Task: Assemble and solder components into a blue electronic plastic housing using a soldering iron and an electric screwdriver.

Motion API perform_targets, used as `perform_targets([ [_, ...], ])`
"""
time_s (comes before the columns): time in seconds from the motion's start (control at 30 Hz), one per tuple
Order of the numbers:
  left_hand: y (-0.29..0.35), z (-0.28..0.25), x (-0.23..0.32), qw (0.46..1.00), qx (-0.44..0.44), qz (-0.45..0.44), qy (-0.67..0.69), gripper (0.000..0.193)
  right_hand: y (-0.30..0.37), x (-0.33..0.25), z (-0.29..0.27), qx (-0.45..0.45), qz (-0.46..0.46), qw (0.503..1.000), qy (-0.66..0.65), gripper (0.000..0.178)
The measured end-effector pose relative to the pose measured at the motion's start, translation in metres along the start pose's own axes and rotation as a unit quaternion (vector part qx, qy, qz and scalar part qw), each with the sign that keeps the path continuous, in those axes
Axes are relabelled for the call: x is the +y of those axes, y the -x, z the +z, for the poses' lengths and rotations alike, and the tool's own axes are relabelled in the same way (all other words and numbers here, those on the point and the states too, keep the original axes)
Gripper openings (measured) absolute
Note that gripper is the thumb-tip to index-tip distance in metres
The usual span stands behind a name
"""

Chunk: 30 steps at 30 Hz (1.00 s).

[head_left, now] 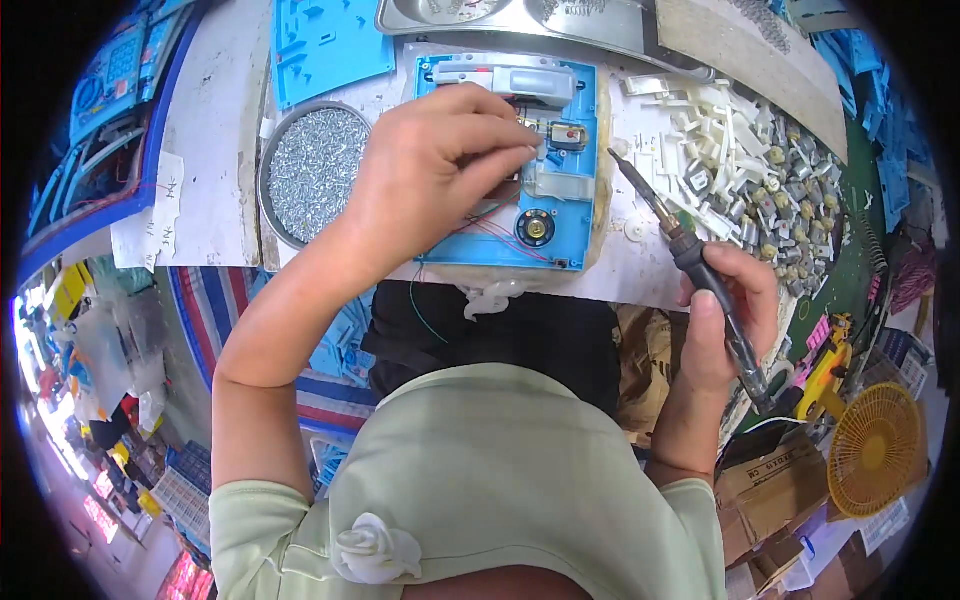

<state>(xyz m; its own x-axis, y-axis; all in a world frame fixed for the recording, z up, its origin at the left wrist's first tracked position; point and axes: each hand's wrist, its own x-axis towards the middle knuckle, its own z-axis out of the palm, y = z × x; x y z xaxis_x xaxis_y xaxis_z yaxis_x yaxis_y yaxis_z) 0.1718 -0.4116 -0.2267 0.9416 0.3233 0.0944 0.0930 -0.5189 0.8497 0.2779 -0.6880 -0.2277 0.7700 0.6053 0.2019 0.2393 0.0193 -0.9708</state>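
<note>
My left hand [432, 165] is over a blue plastic housing [565, 225] on the table. Its thumb and index finger are pinched together near the middle of the housing; whatever is between them is too small to make out. Inside the housing are a small motor-like part [568, 136], a round speaker [535, 228], a pale plastic piece [562, 184] and thin wires. My right hand [735, 305] is closed round the black handle of a soldering iron [690, 250]. The iron's tip points up and left, just right of the housing and apart from it.
A round metal bowl of screws [318, 170] stands left of the housing. White plastic parts and small motors [790, 210] are heaped on the right. Behind are a blue panel [330, 45] and a metal tray [520, 18]. A yellow fan [875, 450] is at lower right.
</note>
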Motion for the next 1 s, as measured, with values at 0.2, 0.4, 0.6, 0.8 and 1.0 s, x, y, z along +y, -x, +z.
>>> perform_targets([
  [0.2,-0.019,-0.003,-0.011,0.956,-0.145,0.232,-0.105,0.022,0.004,0.008,-0.004,0.011,0.009,1.000,0.008,0.035],
  [0.4,-0.026,-0.012,-0.014,0.955,-0.191,0.222,-0.045,0.021,0.002,0.002,-0.006,0.016,0.011,1.000,0.016,0.034],
  [0.6,-0.026,-0.011,-0.019,0.940,-0.193,0.270,-0.077,0.022,0.002,0.005,-0.006,0.015,0.012,1.000,0.021,0.035],
  [0.8,-0.017,0.000,-0.015,0.982,-0.133,0.136,0.009,0.014,0.000,0.001,-0.006,0.033,0.011,0.999,0.024,0.036],
  [1.0,-0.012,0.003,-0.010,0.988,-0.111,0.107,-0.001,0.008,-0.007,-0.002,-0.013,0.026,-0.015,1.000,0.009,0.034],
])
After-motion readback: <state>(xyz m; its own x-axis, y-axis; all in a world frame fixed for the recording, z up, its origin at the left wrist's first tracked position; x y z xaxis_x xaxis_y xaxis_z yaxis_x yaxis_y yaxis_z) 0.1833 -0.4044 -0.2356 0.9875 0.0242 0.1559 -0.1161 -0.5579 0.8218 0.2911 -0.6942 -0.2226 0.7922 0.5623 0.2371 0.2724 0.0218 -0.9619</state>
